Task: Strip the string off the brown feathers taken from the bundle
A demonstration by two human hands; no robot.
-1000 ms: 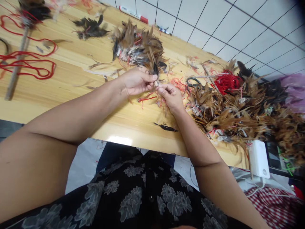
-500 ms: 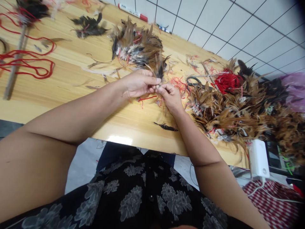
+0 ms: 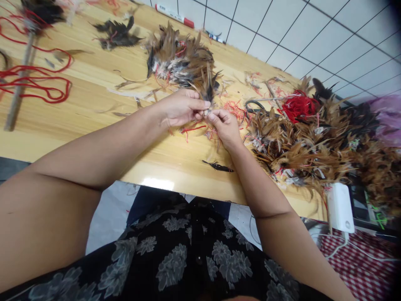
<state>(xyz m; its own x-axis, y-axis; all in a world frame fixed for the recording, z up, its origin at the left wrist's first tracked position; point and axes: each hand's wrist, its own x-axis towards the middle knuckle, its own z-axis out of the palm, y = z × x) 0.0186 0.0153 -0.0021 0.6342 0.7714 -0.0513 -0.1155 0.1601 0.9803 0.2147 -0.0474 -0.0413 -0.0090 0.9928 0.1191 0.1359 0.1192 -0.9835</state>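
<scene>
Feather tuft — base pinched between closed fingers of left hand, right hand.

Not much moves: the small tuft of brown and black feathers pinched between the left hand and right hand now stands a bit more upright, with its dark tips fanned out. The fingertips close in too, so the pale quill stub shows less than a second ago.

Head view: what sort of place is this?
Probably a handcraft workbench for feather work: a wooden table strewn with heaps of brown feathers and red cord; the left hand and right hand pinch a feather bundle.
</scene>
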